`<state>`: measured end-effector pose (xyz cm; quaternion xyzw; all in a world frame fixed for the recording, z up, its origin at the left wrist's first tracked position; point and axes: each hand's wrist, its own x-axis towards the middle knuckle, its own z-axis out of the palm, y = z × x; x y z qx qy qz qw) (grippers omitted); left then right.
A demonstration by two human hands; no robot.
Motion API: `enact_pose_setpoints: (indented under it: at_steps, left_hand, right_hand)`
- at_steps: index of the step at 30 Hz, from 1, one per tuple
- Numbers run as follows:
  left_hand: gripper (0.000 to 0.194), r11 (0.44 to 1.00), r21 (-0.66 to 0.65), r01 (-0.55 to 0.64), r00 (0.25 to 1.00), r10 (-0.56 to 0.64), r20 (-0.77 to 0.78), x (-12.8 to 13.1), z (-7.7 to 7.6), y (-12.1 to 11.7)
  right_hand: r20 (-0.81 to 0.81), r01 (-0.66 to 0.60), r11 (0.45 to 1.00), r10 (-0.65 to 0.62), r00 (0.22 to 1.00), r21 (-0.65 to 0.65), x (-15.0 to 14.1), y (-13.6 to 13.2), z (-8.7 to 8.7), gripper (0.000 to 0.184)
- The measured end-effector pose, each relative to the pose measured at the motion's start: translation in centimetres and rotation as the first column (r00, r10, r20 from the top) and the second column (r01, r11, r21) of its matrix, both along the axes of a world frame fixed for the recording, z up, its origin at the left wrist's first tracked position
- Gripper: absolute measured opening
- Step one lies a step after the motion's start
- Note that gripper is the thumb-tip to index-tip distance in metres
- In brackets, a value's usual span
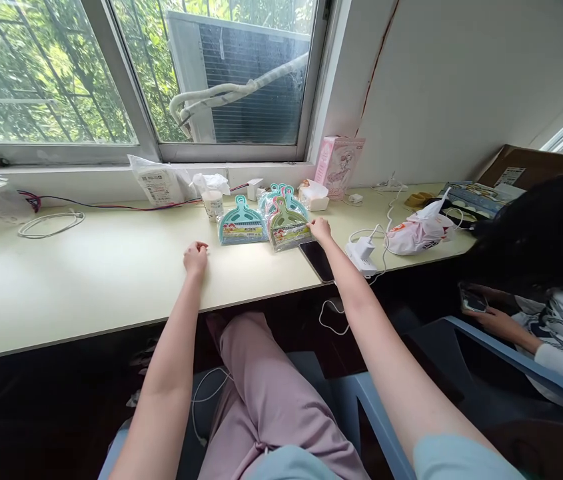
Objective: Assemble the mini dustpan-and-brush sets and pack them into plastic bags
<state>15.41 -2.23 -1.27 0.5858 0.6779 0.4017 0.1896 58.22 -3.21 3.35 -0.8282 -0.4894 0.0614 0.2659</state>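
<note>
My right hand pinches the right edge of a green mini dustpan in clear plastic wrap with a printed label. Left of it, a teal mini dustpan in similar wrap stands upright on the table. More wrapped dustpans, teal and pinkish, are bunched behind the green one and partly hidden by it. My left hand rests on the tabletop, fingers curled closed, with nothing visible in it. A dark-screened phone lies just below my right hand.
Behind the dustpans are a cup, a tissue pack and a pink box. A white power strip with cables and a tied plastic bag lie to the right. A seated person holds a phone there.
</note>
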Motion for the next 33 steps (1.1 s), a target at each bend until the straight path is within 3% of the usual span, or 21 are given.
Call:
enact_pose_setpoints:
  at_steps: [3, 9, 13, 15, 17, 19, 21, 22, 25, 30, 33]
  left_hand:
    - [0.026, 1.000, -0.001, 0.012, 1.000, -0.012, -0.019, 0.1, 0.0, -0.1]
    - [0.023, 0.999, 0.034, 0.010, 0.999, -0.011, 0.031, 0.3, 0.3, -0.4]
    - [0.021, 0.992, 0.125, -0.029, 0.987, 0.008, 0.163, 0.6, 0.8, -0.7]
    - [0.023, 0.983, 0.184, 0.012, 0.957, -0.065, 0.284, 1.0, 1.1, -1.0]
    - [0.035, 0.955, 0.245, 0.167, 0.854, -0.265, 0.449, 1.6, 1.4, -1.4]
    - [0.050, 0.880, 0.270, 0.391, 0.638, -0.470, 0.610, 1.9, 1.7, -1.7]
    - [0.061, 0.787, 0.240, 0.568, 0.444, -0.539, 0.716, 1.7, 2.0, -1.7]
    - [0.064, 0.760, 0.215, 0.613, 0.401, -0.534, 0.744, 1.3, 2.2, -1.6]
    - [0.062, 0.790, 0.175, 0.588, 0.438, -0.493, 0.752, -1.0, 3.0, -0.9]
    - [0.055, 0.914, 0.197, 0.354, 0.534, -0.370, 0.760, -7.0, 3.2, -0.1]
    - [0.050, 0.957, 0.176, 0.230, 0.558, -0.278, 0.782, -9.6, 2.1, 0.2]
  right_hand:
    - [0.044, -0.009, 0.999, 0.007, 0.999, 0.040, -0.6, -0.4, 0.4, 0.020]
    - [0.203, -0.072, 0.968, 0.023, 0.979, 0.239, -1.7, -1.2, 1.7, 0.025]
    - [0.222, -0.119, 0.942, 0.049, 0.974, 0.314, -2.9, -1.8, 3.4, 0.028]
    - [0.221, -0.156, 0.922, 0.079, 0.972, 0.355, -4.1, -1.9, 4.2, 0.027]
    - [0.208, -0.198, 0.899, 0.123, 0.970, 0.391, -6.0, -1.9, 4.8, 0.026]
    - [0.175, -0.248, 0.873, 0.190, 0.966, 0.420, -8.6, -1.7, 5.0, 0.024]
    - [0.132, -0.305, 0.846, 0.275, 0.952, 0.437, -11.9, -1.2, 5.0, 0.023]
    - [0.113, -0.332, 0.835, 0.315, 0.942, 0.439, -13.7, -0.8, 4.9, 0.022]
    - [0.078, -0.401, 0.816, 0.407, 0.910, 0.417, -19.5, 0.5, 4.2, 0.020]
    - [0.051, -0.430, 0.803, 0.451, 0.891, 0.413, -28.1, 1.5, 2.0, 0.022]
    - [0.136, -0.465, 0.712, 0.469, 0.873, 0.527, -32.0, 0.7, 0.2, 0.027]
